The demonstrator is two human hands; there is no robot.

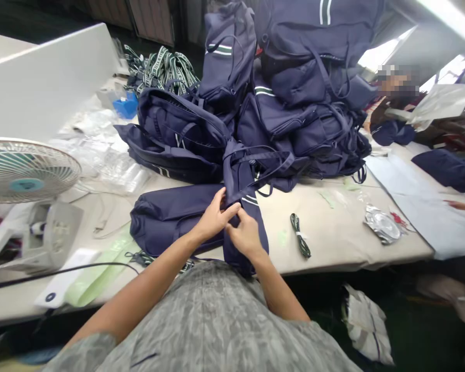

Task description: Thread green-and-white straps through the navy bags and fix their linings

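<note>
Close together at the table's front, both hands are on a navy bag (pixel 245 247) with white and green stripes. My left hand (pixel 214 216) has its thumb and fingers bent around a fold of the navy cloth near the bag's upper part. My right hand (pixel 246 233) touches the same bag just right of it, fingers curled, their tips partly hidden in the dark fabric. Another navy bag (pixel 166 214) lies flat to the left, partly under my left forearm. A coiled dark green and white strap (pixel 300 236) lies on the table to the right.
Navy bags (pixel 287 98) are piled high behind the hands. On the left stand a fan (pixel 27 173), plastic bags (pixel 112 157) and a blue box (pixel 125 105). Striped straps (pixel 163 70) lie at the back. Silver tape (pixel 383 224) sits right; a person is beyond.
</note>
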